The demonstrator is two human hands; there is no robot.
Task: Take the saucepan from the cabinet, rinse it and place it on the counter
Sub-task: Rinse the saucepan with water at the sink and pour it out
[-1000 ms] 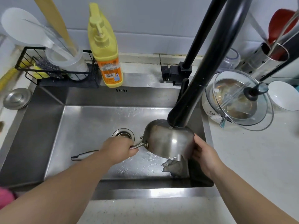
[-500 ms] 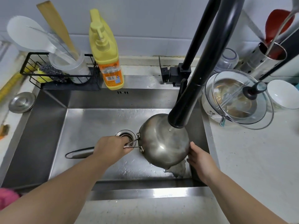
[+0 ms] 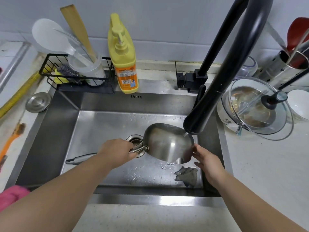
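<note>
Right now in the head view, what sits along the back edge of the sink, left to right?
Round steel lid → black wire rack → yellow soap bottle → black faucet base → glass-lidded bowl → steel utensil holder.
</note>
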